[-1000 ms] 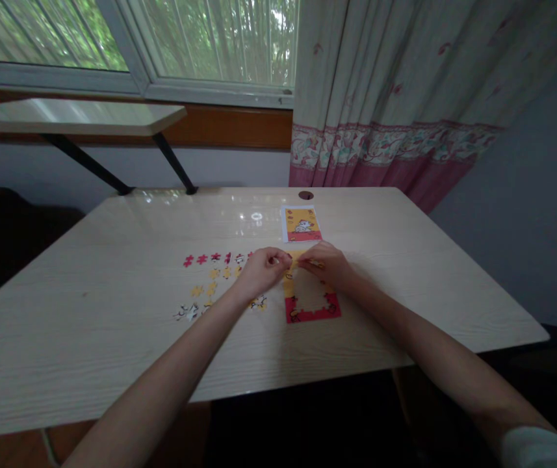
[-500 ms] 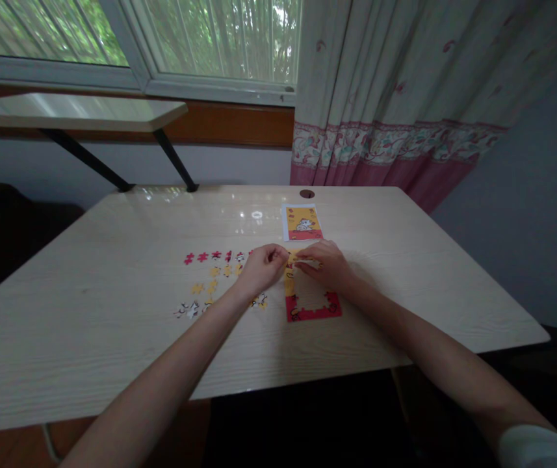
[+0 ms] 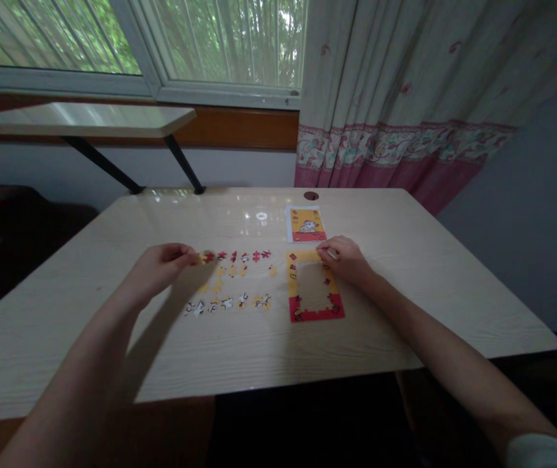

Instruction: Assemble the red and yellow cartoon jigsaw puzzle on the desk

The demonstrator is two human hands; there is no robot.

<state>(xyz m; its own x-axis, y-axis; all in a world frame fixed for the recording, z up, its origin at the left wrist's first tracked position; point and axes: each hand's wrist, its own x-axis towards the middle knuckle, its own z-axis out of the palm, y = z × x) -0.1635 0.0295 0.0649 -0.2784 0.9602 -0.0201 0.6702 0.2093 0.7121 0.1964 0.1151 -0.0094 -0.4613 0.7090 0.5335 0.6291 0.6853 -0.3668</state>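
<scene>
My left hand (image 3: pixel 165 268) is pinched at the left end of the top row of loose pieces. Between its fingertips is a yellow puzzle piece (image 3: pixel 201 259), seen just over or beside a red puzzle piece (image 3: pixel 208 257). At the upper right corner of the puzzle border (image 3: pixel 292 286) rests my right hand (image 3: pixel 347 258), fingers curled together; whatever they may hold is hidden. The joined border is yellow above and red below, with bare tabletop inside it. Loose red, yellow and white pieces lie in rows left of it, among them a white piece (image 3: pixel 227 303).
A printed reference picture (image 3: pixel 307 224) of a white animal lies behind the border. Near the table's (image 3: pixel 429 279) back edge is a round brown cable hole (image 3: pixel 311 195). A raised shelf (image 3: pixel 112 120) on black legs stands at the back left. A curtain (image 3: pixel 385 97) hangs behind.
My left hand has moved left from the border to the loose pieces and now pinches a yellow one. My right hand has shifted slightly right, uncovering the top of the border. The view has shifted slightly.
</scene>
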